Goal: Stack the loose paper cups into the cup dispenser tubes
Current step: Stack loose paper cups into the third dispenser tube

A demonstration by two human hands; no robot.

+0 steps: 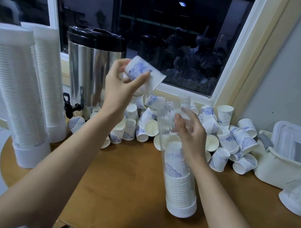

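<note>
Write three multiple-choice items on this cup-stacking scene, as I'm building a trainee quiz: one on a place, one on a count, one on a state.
1. Where on the brown wooden table does the white lidded plastic box sit? A. right end B. left end C. centre
2. How many tall white cup-filled dispenser tubes stand at the left? A. one B. two C. four
3. The clear plastic tube gripped by the right hand is: A. empty B. partly filled C. full to the top
Key: 1 A, it sits right of the pile of loose paper cups; 2 B, two stand beside the steel urn; 3 B, stacked cups fill only its lower part.
</note>
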